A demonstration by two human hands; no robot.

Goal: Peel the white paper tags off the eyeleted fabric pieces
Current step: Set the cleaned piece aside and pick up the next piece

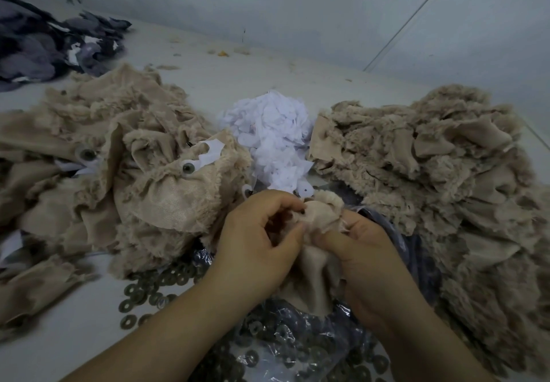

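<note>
A tan plush fabric piece (320,218) is held between both hands at the lower middle. My left hand (256,238) pinches its upper edge beside a small dark eyelet. My right hand (366,244) grips the piece from the right, thumb pressed along the fabric. A pile of peeled white paper tags (270,134) lies just beyond the hands. On the left sits a heap of tan fabric pieces (119,173) with plastic eyes and white tags (211,151) still stuck on. A second tan heap (431,179) lies on the right.
Several metal washers (154,289) are scattered on the white table and fill a clear plastic bag (297,340) under my wrists. A pile of dark grey fabric (44,45) sits at the far left. A pale wall runs behind the table.
</note>
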